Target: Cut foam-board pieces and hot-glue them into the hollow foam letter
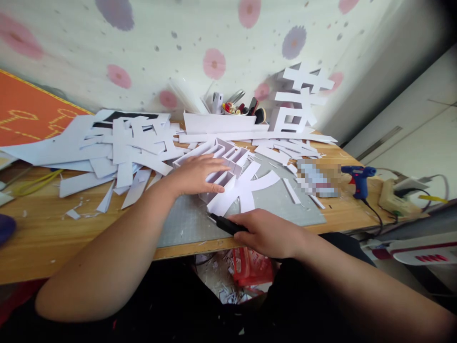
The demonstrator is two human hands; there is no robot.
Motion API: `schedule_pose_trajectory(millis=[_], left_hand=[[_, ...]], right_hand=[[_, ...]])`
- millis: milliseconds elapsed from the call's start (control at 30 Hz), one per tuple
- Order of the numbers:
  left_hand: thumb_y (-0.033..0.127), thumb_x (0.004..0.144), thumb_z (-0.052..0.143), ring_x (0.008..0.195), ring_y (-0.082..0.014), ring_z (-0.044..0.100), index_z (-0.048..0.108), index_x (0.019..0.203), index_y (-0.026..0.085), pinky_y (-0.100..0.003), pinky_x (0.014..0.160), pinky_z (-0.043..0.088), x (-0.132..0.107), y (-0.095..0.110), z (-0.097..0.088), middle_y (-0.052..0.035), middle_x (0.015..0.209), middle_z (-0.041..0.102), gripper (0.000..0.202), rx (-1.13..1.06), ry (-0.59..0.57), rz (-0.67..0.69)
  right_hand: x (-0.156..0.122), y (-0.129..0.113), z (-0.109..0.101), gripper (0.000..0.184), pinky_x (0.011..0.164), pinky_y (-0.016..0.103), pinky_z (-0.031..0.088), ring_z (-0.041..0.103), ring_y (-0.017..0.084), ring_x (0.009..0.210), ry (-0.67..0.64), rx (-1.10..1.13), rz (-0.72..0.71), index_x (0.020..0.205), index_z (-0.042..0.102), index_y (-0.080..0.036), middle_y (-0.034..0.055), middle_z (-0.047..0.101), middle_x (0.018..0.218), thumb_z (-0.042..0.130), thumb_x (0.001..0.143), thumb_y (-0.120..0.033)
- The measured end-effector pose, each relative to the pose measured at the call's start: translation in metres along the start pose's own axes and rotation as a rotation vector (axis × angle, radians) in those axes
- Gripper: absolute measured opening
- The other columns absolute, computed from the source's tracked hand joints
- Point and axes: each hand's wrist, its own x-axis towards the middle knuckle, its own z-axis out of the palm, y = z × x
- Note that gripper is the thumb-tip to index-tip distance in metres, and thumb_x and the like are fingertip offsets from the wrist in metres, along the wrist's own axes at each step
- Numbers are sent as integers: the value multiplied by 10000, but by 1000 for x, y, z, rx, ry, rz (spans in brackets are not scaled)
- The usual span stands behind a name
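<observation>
The white paper shape [254, 185] lies in front of you, on the grey cutting mat [189, 226]. Its part with thin upright walls [233, 167] is on the left and farther side, while its flat arms spread to the right and toward you. Your left hand [198, 174] is the nearer one: it rests over the walled part with fingers spread, not pinching anything that I can see. Your right hand [262, 231] has its fingers closed around a black cutter [228, 225]. The cutter's long axis goes from this hand to the left and slightly away from you, so the tip is just beside the lower left arm of the shape; if it touches, I cannot tell. From your right grip, the shape lies ahead and a little left. On the right of the mat are loose paper strips [292, 190], then a blue glue gun [360, 178]. Paper scraps [123, 147] lie in a pile at the left, on the wooden table [32, 238].
</observation>
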Motion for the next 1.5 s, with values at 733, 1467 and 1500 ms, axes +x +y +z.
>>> schedule_pose_trajectory(millis=[733,1467,1500], left_hand=[[656,801,552,1418,-291,288,446,1382,399,-452,1132,251,0,1,-2,40,1529,397,643,-49,-12,18],[605,805,582,1405,-281,310,449,1369,419,-470,1100,286,-1,3,-3,44,1516,417,609,-70,2,1],[605,803,585,1404,-279,312,445,1372,420,-470,1099,288,-1,2,-3,43,1516,418,614,-70,5,2]], right_hand=[[-20,-21,-17,184,646,234,376,507,132,675,140,12,-34,955,633,-195,-2,636,782,464,884,-199],[-4,-18,-2,181,712,262,413,584,166,728,38,-136,64,910,635,-163,70,690,863,464,854,-186],[-4,-17,-2,182,715,262,413,587,167,733,34,-135,68,911,636,-164,71,691,866,465,853,-187]])
